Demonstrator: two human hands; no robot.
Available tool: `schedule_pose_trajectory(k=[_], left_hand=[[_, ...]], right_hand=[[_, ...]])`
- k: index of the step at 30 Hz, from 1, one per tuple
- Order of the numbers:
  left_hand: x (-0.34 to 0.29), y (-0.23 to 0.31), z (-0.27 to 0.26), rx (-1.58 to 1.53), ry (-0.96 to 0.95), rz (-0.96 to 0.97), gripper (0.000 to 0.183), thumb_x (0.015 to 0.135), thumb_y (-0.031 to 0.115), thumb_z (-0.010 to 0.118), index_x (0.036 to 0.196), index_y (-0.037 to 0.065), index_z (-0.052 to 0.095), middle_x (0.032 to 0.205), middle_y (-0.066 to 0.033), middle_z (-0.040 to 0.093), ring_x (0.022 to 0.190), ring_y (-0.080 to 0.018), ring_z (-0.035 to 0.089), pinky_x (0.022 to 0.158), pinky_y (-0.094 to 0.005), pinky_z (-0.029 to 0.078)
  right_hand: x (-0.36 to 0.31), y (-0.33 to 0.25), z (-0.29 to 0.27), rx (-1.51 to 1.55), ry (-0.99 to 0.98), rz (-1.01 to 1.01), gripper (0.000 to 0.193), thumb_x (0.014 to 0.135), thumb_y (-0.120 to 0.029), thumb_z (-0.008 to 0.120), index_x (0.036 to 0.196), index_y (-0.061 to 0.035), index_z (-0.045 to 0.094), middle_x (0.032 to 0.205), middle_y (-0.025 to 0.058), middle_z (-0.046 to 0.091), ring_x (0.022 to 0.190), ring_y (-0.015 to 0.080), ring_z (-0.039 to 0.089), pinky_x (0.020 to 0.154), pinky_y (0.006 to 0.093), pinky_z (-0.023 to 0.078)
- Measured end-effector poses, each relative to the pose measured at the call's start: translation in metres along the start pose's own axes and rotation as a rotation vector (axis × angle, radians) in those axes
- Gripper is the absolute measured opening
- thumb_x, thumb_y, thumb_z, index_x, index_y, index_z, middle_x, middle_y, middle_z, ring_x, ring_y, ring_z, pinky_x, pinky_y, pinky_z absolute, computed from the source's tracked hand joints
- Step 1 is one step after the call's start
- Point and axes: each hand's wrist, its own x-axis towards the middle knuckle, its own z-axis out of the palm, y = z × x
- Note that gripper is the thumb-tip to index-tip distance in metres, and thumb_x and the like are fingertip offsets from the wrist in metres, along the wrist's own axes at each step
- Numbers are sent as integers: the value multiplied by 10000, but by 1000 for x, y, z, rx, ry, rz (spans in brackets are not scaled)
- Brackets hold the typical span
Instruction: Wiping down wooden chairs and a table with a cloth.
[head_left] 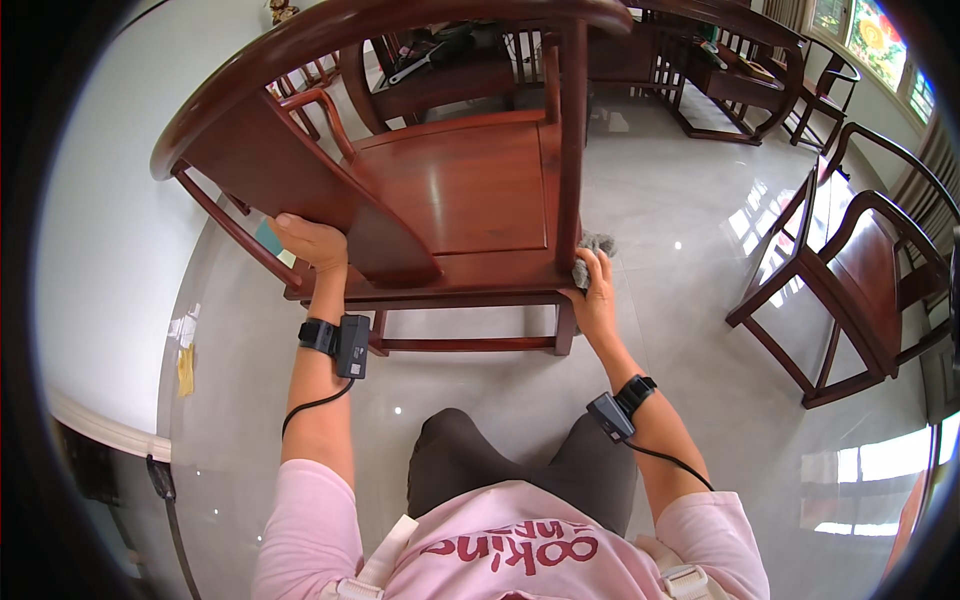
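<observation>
A dark red-brown wooden armchair (pixel 450 185) stands right in front of me, its back toward me. My left hand (pixel 312 243) is closed at the edge of the chair's wide back slat (pixel 290 165); its fingertips are partly hidden. At the right rear corner of the seat, below the upright post, my right hand (pixel 594 300) is closed on a grey cloth (pixel 600 245). The cloth lies against the seat's edge, and some of it shows past my fingers. Each wrist wears a black strap with a small box and a cable.
Another wooden chair (pixel 860 270) stands to the right. Farther back are a dark wooden table (pixel 440 95) with things on it and more dark furniture. A white wall (pixel 110 230) rises at the left. A yellow item (pixel 186 370) lies on the glossy grey floor (pixel 670 300).
</observation>
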Motion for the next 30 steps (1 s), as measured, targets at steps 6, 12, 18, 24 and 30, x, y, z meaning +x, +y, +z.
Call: schedule_pose_trajectory(k=[6,12,18,24,30], left_hand=[[36,-124,12,531,118,419,421,999,285,270,802,-64,399,803,-214,477,700,-348,423,644,-419,372],[28,-91,44,463,68,137,434,1014,226,223,855,-117,435,858,-286,541,711,-408,453,697,-467,395],[45,-84,26,225,-140,-279,668,1002,436,146,1296,-133,334,1205,-322,488,1096,-410,504,989,-416,391],[45,-51,9,0,-339,-489,697,980,527,180,1407,-24,198,1408,-214,325,1275,-321,376,1068,-388,329],[42,-44,7,-27,-438,-682,749,946,591,265,1373,-25,250,1306,-193,429,1171,-280,457,1047,-367,345]], right_hand=[[35,-7,34,96,9,-24,644,671,52,720,1231,-151,474,1341,227,382,1234,419,390,982,425,398],[44,13,56,133,49,-33,673,668,72,705,1250,-174,473,1361,230,364,1213,419,416,978,409,413],[44,8,57,164,-2,-23,671,674,59,690,1243,-206,452,1338,219,366,1148,413,459,925,432,450],[47,10,38,190,-29,-68,655,676,42,698,1246,-179,462,1284,196,426,1104,398,488,907,426,448],[14,53,-31,313,-259,48,426,731,-43,688,1137,-73,563,980,152,630,917,315,613,807,376,475]])
